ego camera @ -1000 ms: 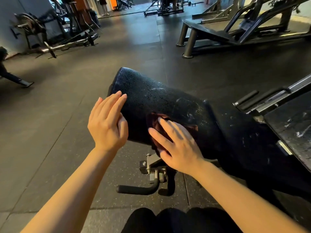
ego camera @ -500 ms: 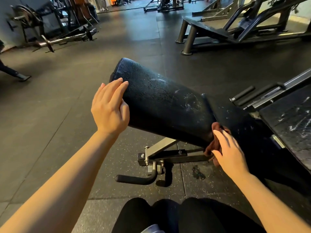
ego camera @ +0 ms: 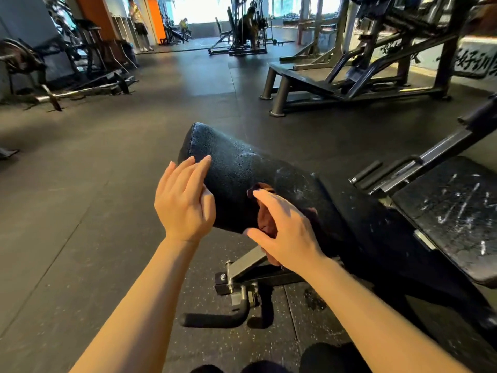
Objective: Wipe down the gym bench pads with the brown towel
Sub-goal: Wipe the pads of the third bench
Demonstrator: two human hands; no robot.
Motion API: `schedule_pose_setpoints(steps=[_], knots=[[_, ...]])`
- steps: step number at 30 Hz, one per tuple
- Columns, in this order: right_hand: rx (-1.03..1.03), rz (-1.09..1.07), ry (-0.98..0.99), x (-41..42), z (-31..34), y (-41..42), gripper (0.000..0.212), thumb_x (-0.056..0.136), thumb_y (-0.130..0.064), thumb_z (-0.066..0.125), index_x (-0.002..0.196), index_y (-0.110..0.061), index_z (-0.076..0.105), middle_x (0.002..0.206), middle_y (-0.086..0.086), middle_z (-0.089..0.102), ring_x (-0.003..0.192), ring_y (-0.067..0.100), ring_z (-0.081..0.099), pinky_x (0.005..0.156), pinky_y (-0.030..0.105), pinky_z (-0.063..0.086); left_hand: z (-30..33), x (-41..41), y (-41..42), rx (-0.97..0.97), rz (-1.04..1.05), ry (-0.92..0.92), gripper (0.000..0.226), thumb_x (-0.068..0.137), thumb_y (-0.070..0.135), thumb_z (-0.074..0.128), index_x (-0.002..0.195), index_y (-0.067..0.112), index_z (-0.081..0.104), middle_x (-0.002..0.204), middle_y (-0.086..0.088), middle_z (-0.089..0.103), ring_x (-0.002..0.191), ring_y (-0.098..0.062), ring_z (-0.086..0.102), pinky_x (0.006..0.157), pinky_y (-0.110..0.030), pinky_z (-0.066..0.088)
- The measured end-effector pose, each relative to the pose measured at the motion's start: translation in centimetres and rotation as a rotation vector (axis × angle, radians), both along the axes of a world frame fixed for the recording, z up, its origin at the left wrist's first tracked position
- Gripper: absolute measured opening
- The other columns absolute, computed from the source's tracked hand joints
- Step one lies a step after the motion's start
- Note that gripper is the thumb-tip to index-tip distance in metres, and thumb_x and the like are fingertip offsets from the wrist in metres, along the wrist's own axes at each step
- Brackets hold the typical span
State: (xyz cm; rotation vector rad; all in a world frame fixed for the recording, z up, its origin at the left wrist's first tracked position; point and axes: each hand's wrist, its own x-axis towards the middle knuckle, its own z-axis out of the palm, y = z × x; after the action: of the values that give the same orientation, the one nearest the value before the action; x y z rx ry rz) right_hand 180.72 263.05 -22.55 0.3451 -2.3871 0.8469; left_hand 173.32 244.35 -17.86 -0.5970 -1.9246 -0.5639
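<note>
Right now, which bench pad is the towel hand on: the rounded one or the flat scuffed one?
The rounded pad at centre: the right hand presses the brown towel against it. The flat scuffed pad, far right, is untouched.

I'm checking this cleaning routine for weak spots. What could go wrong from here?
The brown towel is bunched small under the right hand, so it may slip out or skip parts of the bench pad. White smears on the next pad look unwiped and might get missed. The left hand only steadies the pad's end, where it could slide off.
</note>
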Motion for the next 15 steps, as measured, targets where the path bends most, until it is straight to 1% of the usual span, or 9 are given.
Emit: schedule_pose_setpoints(steps=[2, 4, 6, 8, 9, 10, 12, 13, 15], knots=[[0.073, 0.025, -0.068, 0.4, -1.2, 0.9, 0.083, 0.083, -0.046, 0.070, 0.152, -0.030, 0.026, 0.155, -0.011, 0.029, 0.144, -0.004, 0.016, 0.118, 0.016, 0.011, -0.3, -0.1, -0.1, -0.007, -0.011, 0.021, 0.051, 0.076, 0.009, 0.043, 0.118, 0.003, 0.070, 0.105, -0.013, 0.072, 0.113, -0.032, 0.065, 0.111, -0.043, 0.038], [0.200, -0.003, -0.152, 0.9, -2.6, 2.7, 0.093, 0.084, -0.048, 0.064, 0.155, -0.041, 0.005, 0.158, -0.013, 0.012, 0.146, -0.005, -0.001, 0.119, 0.018, -0.006, -0.6, -0.2, -0.2, -0.003, -0.031, 0.045, 0.049, 0.078, 0.009, 0.043, 0.117, 0.003, 0.071, 0.107, -0.013, 0.073, 0.114, -0.031, 0.065, 0.112, -0.043, 0.037], [0.345, -0.101, -0.237, 1.2, -3.4, 4.5, 0.098, 0.085, -0.052, 0.055, 0.147, -0.052, -0.021, 0.158, -0.013, 0.001, 0.146, -0.001, -0.009, 0.120, 0.026, -0.011, -0.9, -0.4, -0.4, 0.024, -0.051, 0.061, 0.047, 0.078, 0.009, 0.043, 0.116, 0.003, 0.072, 0.110, -0.011, 0.073, 0.115, -0.029, 0.065, 0.112, -0.042, 0.037], [0.394, -0.133, -0.323, 1.9, -3.8, 5.8, 0.103, 0.090, -0.047, 0.056, 0.135, -0.057, -0.036, 0.157, -0.012, -0.008, 0.139, -0.009, -0.026, 0.118, 0.027, -0.013, -0.8, -0.4, -0.1, 0.042, -0.070, 0.071, 0.046, 0.079, 0.008, 0.044, 0.115, 0.003, 0.072, 0.112, -0.010, 0.073, 0.115, -0.027, 0.065, 0.111, -0.044, 0.040], [0.400, -0.135, -0.333, 2.0, -4.0, 6.0, 0.109, 0.092, -0.041, 0.062, 0.134, -0.058, -0.038, 0.157, -0.011, -0.009, 0.135, -0.012, -0.030, 0.117, 0.028, -0.010, -0.9, -0.4, -0.1, 0.055, -0.075, 0.070, 0.046, 0.079, 0.009, 0.044, 0.115, 0.004, 0.072, 0.114, -0.009, 0.073, 0.116, -0.027, 0.065, 0.109, -0.045, 0.042], [0.405, -0.140, -0.299, 1.9, -4.3, 5.9, 0.116, 0.090, -0.034, 0.068, 0.137, -0.056, -0.035, 0.158, -0.009, -0.005, 0.137, -0.011, -0.027, 0.117, 0.031, -0.004, -0.9, -0.4, -0.1, 0.066, -0.076, 0.068, 0.046, 0.079, 0.009, 0.044, 0.115, 0.004, 0.072, 0.115, -0.008, 0.072, 0.116, -0.026, 0.065, 0.109, -0.046, 0.043], [0.385, -0.143, -0.169, 1.7, -4.4, 5.0, 0.118, 0.085, -0.020, 0.075, 0.150, -0.045, -0.020, 0.159, -0.007, 0.010, 0.145, -0.001, -0.007, 0.118, 0.044, 0.013, -1.0, -0.5, -0.1, 0.082, -0.079, 0.065, 0.047, 0.079, 0.010, 0.044, 0.117, 0.005, 0.072, 0.118, -0.008, 0.071, 0.117, -0.026, 0.064, 0.108, -0.046, 0.044], [0.380, -0.146, -0.111, 1.5, -4.2, 4.3, 0.116, 0.083, -0.015, 0.076, 0.154, -0.040, -0.011, 0.159, -0.006, 0.015, 0.147, 0.006, 0.004, 0.118, 0.047, 0.020, -1.0, -0.6, -0.1, 0.087, -0.082, 0.063, 0.048, 0.080, 0.010, 0.044, 0.117, 0.005, 0.072, 0.119, -0.007, 0.071, 0.117, -0.025, 0.064, 0.108, -0.046, 0.044], [0.399, -0.132, 0.020, 1.0, -3.6, 2.4, 0.110, 0.077, -0.007, 0.078, 0.156, -0.032, 0.005, 0.158, -0.003, 0.022, 0.145, 0.016, 0.018, 0.118, 0.046, 0.023, -1.1, -0.7, -0.1, 0.099, -0.088, 0.069, 0.048, 0.080, 0.011, 0.043, 0.119, 0.006, 0.071, 0.122, -0.006, 0.070, 0.119, -0.024, 0.063, 0.108, -0.044, 0.043]])
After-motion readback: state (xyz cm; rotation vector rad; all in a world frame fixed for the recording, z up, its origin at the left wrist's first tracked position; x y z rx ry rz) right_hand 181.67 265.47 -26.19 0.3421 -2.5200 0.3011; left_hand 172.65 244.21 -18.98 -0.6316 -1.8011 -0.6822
